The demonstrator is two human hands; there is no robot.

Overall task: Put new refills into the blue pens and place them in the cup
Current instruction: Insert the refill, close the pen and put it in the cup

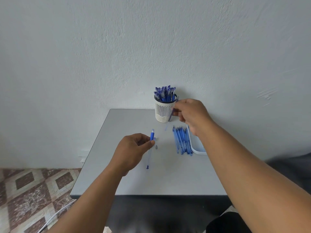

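The left hand (134, 145) pinches a blue pen barrel (152, 135) between thumb and fingertips, its grip end pointing up and away from the palm, with the clear lower part of the pen (148, 157) trailing down past the fingers toward the wrist side. Just beyond those fingertips a small dark piece (156, 146), perhaps the pen's tip, lies on the grey table (131, 180). The right hand (191, 115) is raised further out, its fingers curled round a thin blurred stick (172, 113), probably a refill, held just beside the cup (164, 109), which is already packed with capped blue pens (165, 94). Under the right wrist lies a row of refills (182, 140), and against it on the forearm side a white tray (196, 145). The step in hand looks like refilling one opened pen, though whether the stick is new or spent cannot be told. The next move calls for bringing both hands together, lining the thin stick up with the barrel's narrow opening, then refitting the small piece.
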